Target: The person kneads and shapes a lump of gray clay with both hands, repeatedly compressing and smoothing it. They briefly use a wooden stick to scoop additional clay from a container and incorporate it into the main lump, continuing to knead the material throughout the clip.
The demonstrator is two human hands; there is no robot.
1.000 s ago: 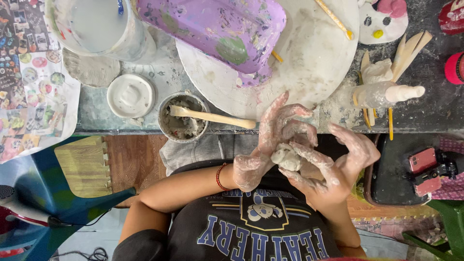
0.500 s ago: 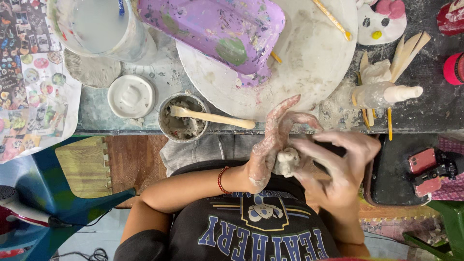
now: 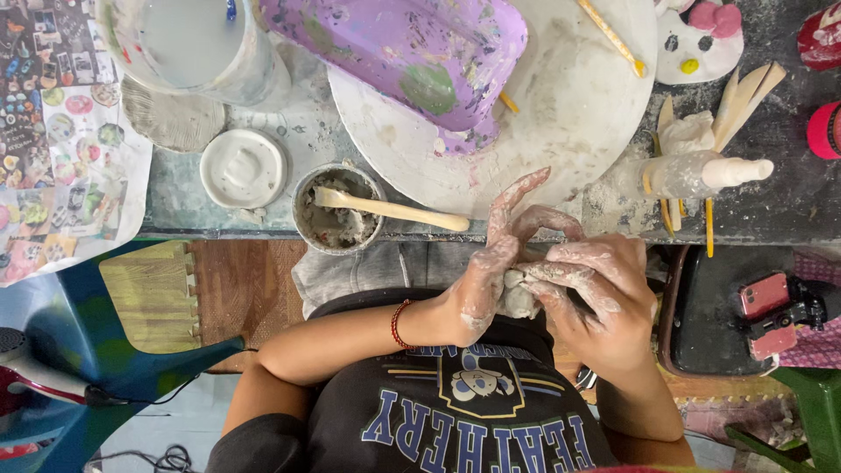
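Observation:
Both of my hands are smeared with wet grey clay and meet over my lap, just below the table edge. My left hand (image 3: 492, 263), with a red bracelet on its wrist, cups a small grey clay lump (image 3: 519, 300) from the left, its index finger stretched up toward the round white board (image 3: 569, 105). My right hand (image 3: 600, 293) closes over the lump from the right, its fingers pressing on the top. Most of the lump is hidden between my palms.
On the table stand a small clay-caked cup (image 3: 337, 210) with a wooden stick (image 3: 394, 210) in it, a white lid (image 3: 243, 168), a bucket of milky water (image 3: 188, 44), a purple tray (image 3: 412, 52), wooden tools (image 3: 740, 96) and a squeeze bottle (image 3: 701, 173).
My hands have closed together over the clay lump. My right hand's fingers, spread a second ago, now fold over the top, and the lump is more hidden.

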